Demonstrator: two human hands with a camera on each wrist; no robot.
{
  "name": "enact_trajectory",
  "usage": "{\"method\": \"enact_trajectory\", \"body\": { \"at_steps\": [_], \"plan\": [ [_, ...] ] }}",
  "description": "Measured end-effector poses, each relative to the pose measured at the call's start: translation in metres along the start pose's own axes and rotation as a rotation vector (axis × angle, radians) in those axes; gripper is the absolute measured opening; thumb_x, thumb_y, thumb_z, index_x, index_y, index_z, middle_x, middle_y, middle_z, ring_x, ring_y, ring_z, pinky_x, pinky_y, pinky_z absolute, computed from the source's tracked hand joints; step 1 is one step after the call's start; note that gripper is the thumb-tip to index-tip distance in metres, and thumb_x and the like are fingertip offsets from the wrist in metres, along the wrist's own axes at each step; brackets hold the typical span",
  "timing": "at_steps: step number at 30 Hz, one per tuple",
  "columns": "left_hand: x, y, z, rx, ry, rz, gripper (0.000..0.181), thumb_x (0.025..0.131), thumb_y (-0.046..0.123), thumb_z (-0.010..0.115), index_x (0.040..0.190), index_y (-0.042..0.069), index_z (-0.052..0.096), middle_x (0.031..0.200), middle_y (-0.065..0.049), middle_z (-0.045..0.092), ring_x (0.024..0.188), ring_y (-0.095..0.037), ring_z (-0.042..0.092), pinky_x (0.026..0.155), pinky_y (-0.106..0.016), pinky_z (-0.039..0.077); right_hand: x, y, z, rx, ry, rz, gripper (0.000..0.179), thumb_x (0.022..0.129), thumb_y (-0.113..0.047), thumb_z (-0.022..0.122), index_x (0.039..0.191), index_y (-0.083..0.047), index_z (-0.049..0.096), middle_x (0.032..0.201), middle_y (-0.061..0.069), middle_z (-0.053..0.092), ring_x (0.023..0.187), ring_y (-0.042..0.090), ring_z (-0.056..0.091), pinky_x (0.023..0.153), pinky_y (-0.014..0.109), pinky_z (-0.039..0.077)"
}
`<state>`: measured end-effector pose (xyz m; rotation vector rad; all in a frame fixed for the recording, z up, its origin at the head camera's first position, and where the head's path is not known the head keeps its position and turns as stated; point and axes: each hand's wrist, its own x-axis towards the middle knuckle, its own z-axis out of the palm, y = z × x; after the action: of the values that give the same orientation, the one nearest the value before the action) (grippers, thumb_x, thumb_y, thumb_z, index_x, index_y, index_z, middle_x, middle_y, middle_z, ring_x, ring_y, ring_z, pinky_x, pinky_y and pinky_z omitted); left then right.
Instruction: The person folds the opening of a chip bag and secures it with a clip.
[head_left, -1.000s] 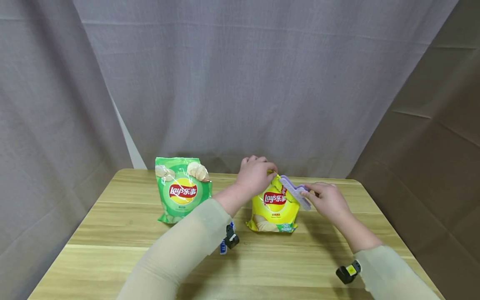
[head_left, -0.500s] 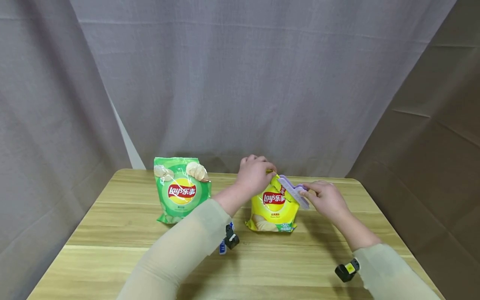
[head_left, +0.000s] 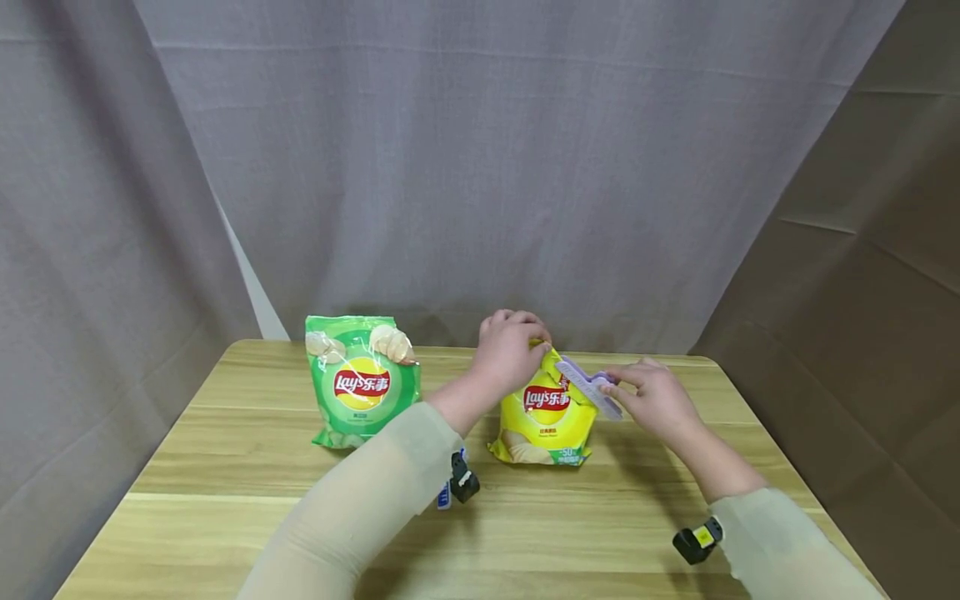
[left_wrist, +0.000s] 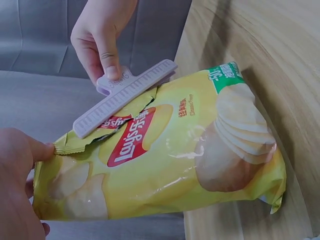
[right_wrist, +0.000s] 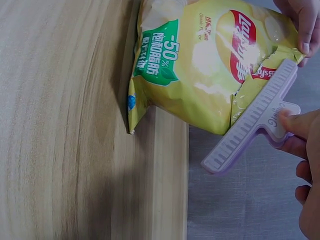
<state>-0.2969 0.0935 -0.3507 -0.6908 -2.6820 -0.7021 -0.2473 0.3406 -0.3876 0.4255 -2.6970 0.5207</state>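
A yellow Lay's chip bag [head_left: 551, 417] stands upright on the table, its torn upper right corner folded over. My left hand [head_left: 510, 350] pinches the bag's top edge; the left wrist view has its thumb on the front. With thumb and fingers, my right hand [head_left: 656, 398] holds the handle of a lilac bag clip [right_wrist: 255, 120]. The clip's long toothed bar lies slantwise along the folded corner. In the right wrist view its lower end sticks out past the bag's side. Whether its bars are fully closed on the foil, I cannot tell.
A green Lay's bag [head_left: 363, 379] stands on the left of the wooden table [head_left: 225, 467]. A small blue and white object [head_left: 444, 497] lies partly hidden beneath the left forearm. Grey curtain [head_left: 480, 167] hangs behind the table's back edge.
Both hands keep their grip on the yellow bag and the clip. Only a very slight shift shows, with the whole scene drifting a little to the left in the head view.
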Motion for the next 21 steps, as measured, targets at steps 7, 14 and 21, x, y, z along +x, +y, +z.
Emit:
{"method": "enact_trajectory", "body": {
  "at_steps": [7, 14, 21],
  "plan": [
    [0.0000, -0.0005, 0.0005, -0.049, -0.007, -0.002, 0.014, 0.097, 0.034, 0.063, 0.103, 0.027, 0.073, 0.133, 0.008, 0.060, 0.130, -0.022, 0.045, 0.113, -0.045, 0.026, 0.0016, -0.0027, 0.0021, 0.004, -0.014, 0.009, 0.030, 0.088, -0.022, 0.076, 0.112, -0.005, 0.075, 0.097, 0.007, 0.074, 0.079, 0.023, 0.052, 0.063, 0.033, 0.038],
    [-0.0008, -0.0006, 0.0013, -0.063, -0.002, -0.003, 0.014, 0.098, 0.033, 0.062, 0.103, 0.026, 0.073, 0.134, 0.009, 0.060, 0.130, -0.021, 0.045, 0.113, -0.045, 0.027, 0.0031, -0.0074, 0.0028, 0.013, -0.021, 0.024, 0.031, 0.090, -0.023, 0.074, 0.115, -0.004, 0.074, 0.100, 0.010, 0.074, 0.080, 0.021, 0.051, 0.064, 0.034, 0.039],
    [-0.0008, 0.0003, 0.0025, -0.086, 0.004, -0.015, 0.012, 0.097, 0.032, 0.063, 0.101, 0.026, 0.073, 0.134, 0.011, 0.061, 0.130, -0.022, 0.045, 0.112, -0.043, 0.027, 0.0032, -0.0078, 0.0077, 0.019, 0.020, 0.004, 0.031, 0.090, -0.024, 0.074, 0.115, -0.004, 0.074, 0.100, 0.010, 0.074, 0.082, 0.021, 0.052, 0.066, 0.035, 0.041]
  ]
}}
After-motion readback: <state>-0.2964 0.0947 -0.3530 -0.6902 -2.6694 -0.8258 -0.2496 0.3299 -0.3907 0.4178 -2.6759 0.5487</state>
